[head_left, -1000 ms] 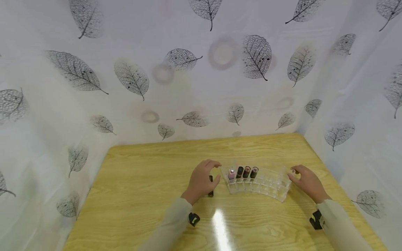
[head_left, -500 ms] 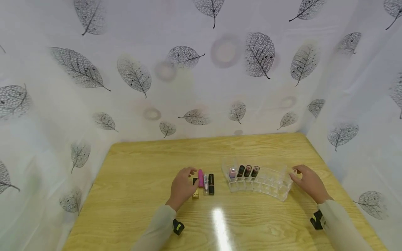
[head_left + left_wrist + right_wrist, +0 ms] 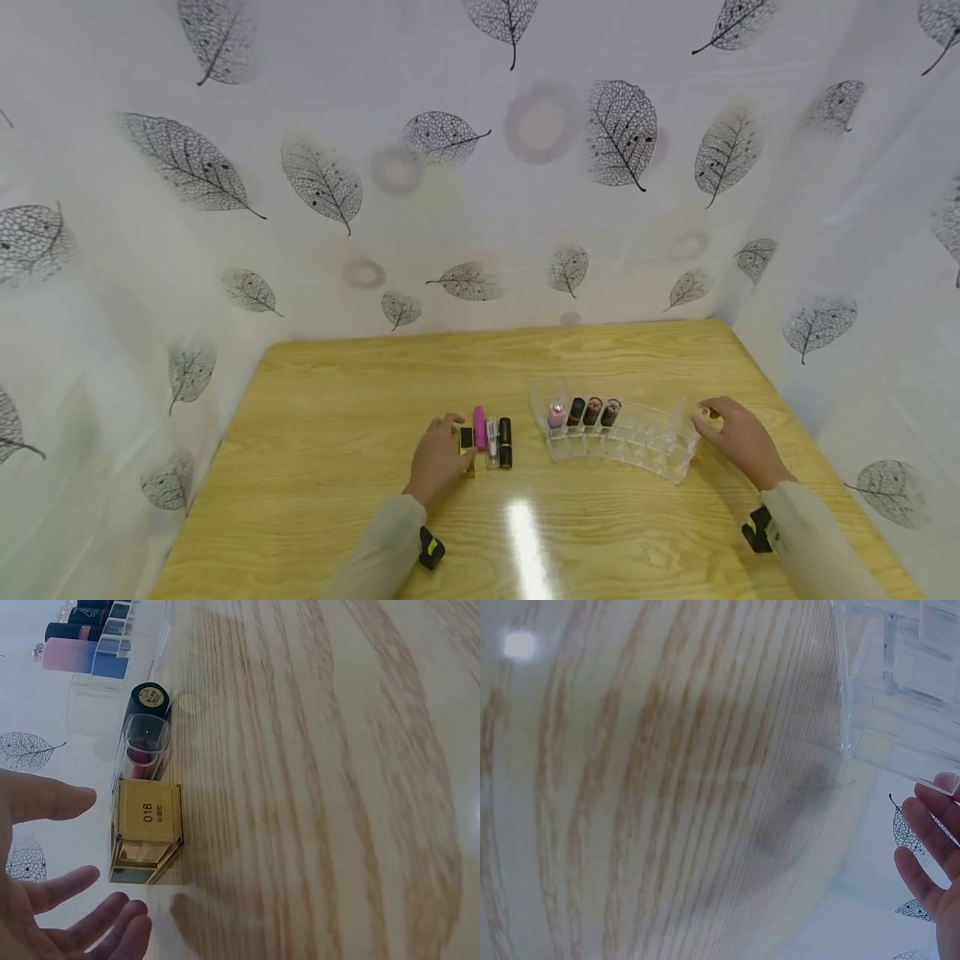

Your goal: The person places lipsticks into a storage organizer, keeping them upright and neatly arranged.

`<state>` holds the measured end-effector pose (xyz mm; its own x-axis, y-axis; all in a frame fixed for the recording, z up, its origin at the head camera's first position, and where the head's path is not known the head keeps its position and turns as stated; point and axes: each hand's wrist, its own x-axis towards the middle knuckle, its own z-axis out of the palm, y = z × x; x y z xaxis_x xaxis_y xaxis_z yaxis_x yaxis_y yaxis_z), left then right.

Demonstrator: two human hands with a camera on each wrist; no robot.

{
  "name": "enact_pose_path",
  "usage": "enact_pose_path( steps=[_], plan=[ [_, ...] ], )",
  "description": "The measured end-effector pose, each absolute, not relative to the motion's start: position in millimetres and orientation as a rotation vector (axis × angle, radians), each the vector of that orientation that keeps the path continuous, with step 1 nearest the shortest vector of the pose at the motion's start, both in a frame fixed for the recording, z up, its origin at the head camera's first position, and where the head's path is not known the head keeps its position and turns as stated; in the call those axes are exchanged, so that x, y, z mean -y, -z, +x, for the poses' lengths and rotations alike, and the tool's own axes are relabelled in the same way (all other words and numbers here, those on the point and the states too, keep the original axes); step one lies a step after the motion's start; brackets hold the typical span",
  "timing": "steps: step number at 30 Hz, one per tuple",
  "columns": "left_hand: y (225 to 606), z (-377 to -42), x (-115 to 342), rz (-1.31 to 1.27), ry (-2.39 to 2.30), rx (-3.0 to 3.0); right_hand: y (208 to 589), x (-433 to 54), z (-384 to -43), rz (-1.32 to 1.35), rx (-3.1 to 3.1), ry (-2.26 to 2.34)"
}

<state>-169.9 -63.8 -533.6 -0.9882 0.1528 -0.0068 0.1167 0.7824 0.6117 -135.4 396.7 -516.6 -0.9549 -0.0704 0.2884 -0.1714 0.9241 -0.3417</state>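
A gold lipstick tube (image 3: 150, 814) with a black top lies leftmost in a row on the table. My left hand (image 3: 437, 457) reaches around it from the left, thumb and fingers spread apart; in the left wrist view a gap shows between them and the tube. Beside it lie a bright pink tube (image 3: 480, 427), a clear-capped lipstick (image 3: 492, 442) and a black lipstick (image 3: 506, 442). My right hand (image 3: 738, 437) stays at the right end of a clear curved lipstick rack (image 3: 645, 454); in the right wrist view its fingers are extended, fingertips at the rack's corner.
Upright in the rack's left back slots stand a pink-and-blue tube (image 3: 555, 415) and several dark lipsticks (image 3: 592, 411). The wood-grain table (image 3: 337, 400) meets a white leaf-printed curtain (image 3: 480, 208) at the back and sides.
My left hand has moved left from beside the rack, past the row of tubes, then slightly down around the gold lipstick. My right hand has stayed at the rack's end.
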Motion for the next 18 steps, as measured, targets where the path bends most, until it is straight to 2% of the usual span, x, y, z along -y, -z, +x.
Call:
enact_pose_path(
  steps=[18],
  plan=[
    [541.8, -174.9, 54.0, 0.152, -0.959, -2.879, 514.9, -394.5, -133.7, 0.185, 2.8, -0.535]
  ],
)
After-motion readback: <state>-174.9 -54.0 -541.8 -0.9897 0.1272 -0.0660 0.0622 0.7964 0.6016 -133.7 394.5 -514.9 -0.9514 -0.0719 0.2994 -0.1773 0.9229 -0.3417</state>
